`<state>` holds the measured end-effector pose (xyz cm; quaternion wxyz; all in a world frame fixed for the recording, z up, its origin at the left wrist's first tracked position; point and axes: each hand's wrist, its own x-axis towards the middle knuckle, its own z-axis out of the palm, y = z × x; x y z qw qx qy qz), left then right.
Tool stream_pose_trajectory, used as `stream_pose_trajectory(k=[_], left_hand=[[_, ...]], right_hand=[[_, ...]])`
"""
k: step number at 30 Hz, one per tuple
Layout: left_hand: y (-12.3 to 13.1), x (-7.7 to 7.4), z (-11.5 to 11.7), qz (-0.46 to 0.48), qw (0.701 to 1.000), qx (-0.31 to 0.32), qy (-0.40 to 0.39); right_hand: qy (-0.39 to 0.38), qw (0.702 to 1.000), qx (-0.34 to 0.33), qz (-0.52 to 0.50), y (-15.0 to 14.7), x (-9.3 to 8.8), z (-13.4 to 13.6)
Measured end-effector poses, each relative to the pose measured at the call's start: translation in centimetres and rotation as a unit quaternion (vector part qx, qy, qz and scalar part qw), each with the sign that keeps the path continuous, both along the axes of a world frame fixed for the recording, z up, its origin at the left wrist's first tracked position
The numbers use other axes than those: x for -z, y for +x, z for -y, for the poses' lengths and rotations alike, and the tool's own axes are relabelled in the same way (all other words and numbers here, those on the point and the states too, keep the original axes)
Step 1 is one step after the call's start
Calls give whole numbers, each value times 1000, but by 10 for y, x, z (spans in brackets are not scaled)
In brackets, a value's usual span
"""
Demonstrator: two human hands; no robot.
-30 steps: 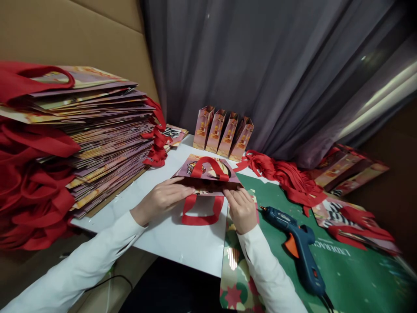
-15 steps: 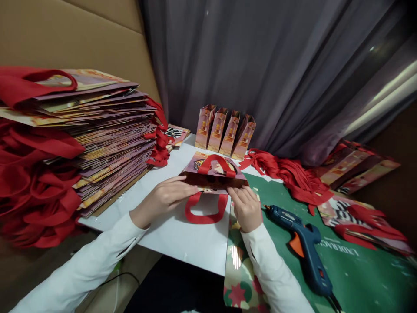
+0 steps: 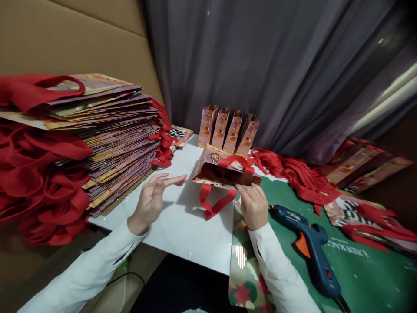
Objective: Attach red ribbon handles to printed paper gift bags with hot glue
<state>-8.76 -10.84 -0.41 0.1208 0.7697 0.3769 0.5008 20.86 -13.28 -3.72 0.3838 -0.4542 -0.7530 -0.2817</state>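
A small printed paper gift bag [image 3: 211, 167] with red ribbon handles lies on its side on the white board, its dark mouth toward me. One handle loop [image 3: 217, 204] hangs forward from the near panel; the other rests over the upper panel. My right hand [image 3: 254, 205] grips the bag's near rim at its right end, fingers bent over the edge. My left hand [image 3: 150, 201] is off the bag, just to its left, with its fingers stretched out and nothing in them.
A tall stack of flat bags [image 3: 127, 148] with red handles rises at the left. Several upright bags [image 3: 233, 130] stand behind. Red ribbons [image 3: 299, 178] are heaped at the right. A blue glue gun [image 3: 306, 239] lies on the green sheet [image 3: 368, 278]; more bags [image 3: 355, 169] stand beyond.
My left hand has let go of the bag's rim and moved left, fingers extended. The bag has tilted and shifted slightly right, still held by my right hand.
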Motion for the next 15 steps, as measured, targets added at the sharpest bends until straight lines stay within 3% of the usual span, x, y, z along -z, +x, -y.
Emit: stream_pose_trajectory(k=[3,6,10,15], left_hand=[[1,2,-5,-7,999,-34,-6],[2,3,-12,43,995,-38,-77],[0,6,-22,58,981,14,-187],[0,14,-29,136,955,100,-242]], right_hand=[[8,1000,0,-2,-1,0,-1],[11,1000,-1,-5,-1,1,-1],[13,1000,3,-3,0,1,-1],[-6,1000,-4,10,0,3,-2]])
